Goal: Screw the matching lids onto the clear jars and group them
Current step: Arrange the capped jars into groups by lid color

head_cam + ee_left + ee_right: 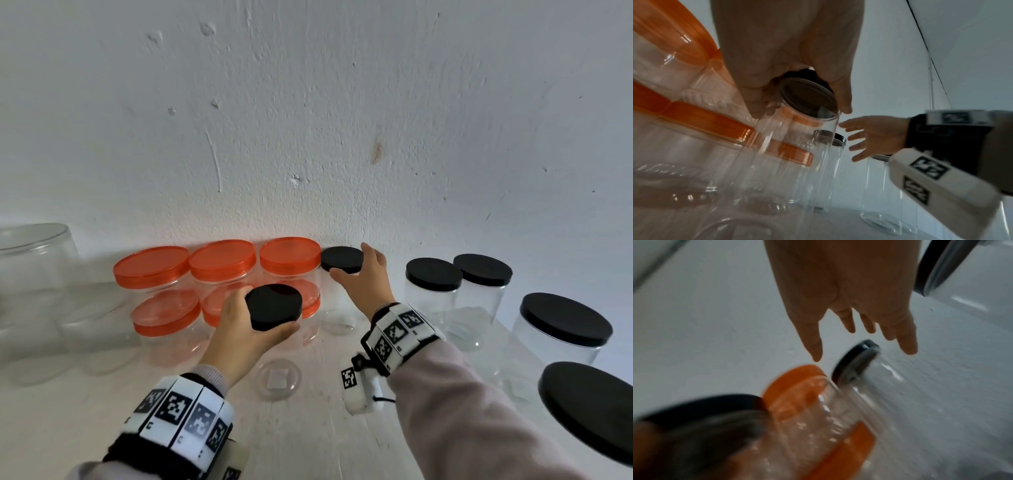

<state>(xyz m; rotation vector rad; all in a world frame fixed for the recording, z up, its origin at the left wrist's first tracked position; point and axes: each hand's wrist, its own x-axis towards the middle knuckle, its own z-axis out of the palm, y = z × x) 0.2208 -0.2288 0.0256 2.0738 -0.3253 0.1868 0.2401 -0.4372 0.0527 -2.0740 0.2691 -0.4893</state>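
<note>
The left hand (pixel 239 329) is clamped around the round black plastic lid (pixel 273 306) of a tall clear plastic jar (pixel 797 146), thumb and fingers curled on its rim. Just beyond it, five clear jars with translucent orange lids (pixel 222 260) stand against the white wall (pixel 308 120). The right hand (pixel 368 281), fingers spread and relaxed, hovers at a second black-lidded clear jar (pixel 342 259); whether it touches is unclear. To its right stand more black-lidded jars (pixel 433 274) on the white worktop (pixel 325 428).
</note>
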